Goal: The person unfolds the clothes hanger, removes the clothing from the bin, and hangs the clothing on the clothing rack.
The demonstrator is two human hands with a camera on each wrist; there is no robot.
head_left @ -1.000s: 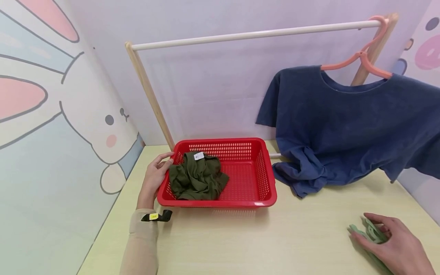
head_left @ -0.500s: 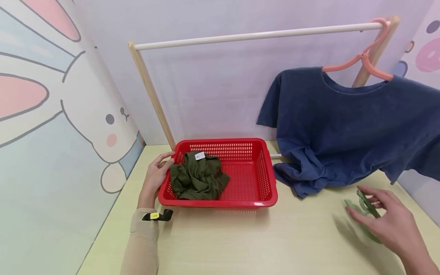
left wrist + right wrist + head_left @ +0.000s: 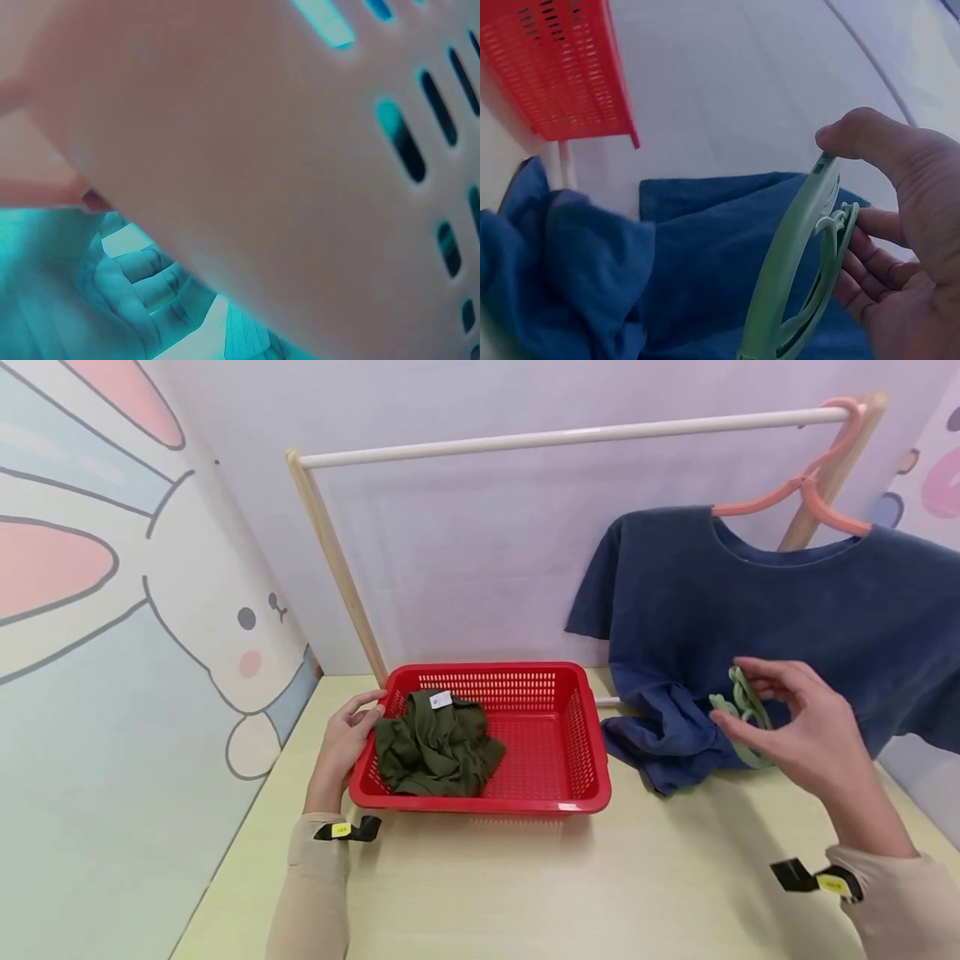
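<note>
My left hand (image 3: 348,739) grips the left rim of the red perforated basket (image 3: 528,804). In the left wrist view, the wall of the basket (image 3: 247,150) fills most of the picture, oddly tinted. My right hand (image 3: 810,731) holds a light green plastic clothes clip with two long curved arms (image 3: 750,697) above the table, in front of the hanging navy T-shirt (image 3: 780,602). In the right wrist view, my thumb presses one end of the clip (image 3: 784,262) and the fingers support the other arm. A crumpled olive garment (image 3: 442,747) with a white label lies in the basket's left half.
A rack with a white rail (image 3: 570,437) and wooden posts stands at the back. A pink hanger (image 3: 828,514) hangs at the rail's right end, holding the T-shirt, whose lower hem bunches on the table (image 3: 570,893). Walls with cartoon prints rise at both sides.
My right hand has lifted the green clothes clip from the lower right, moving up and left toward the navy T-shirt. The left hand stays at the basket rim.
</note>
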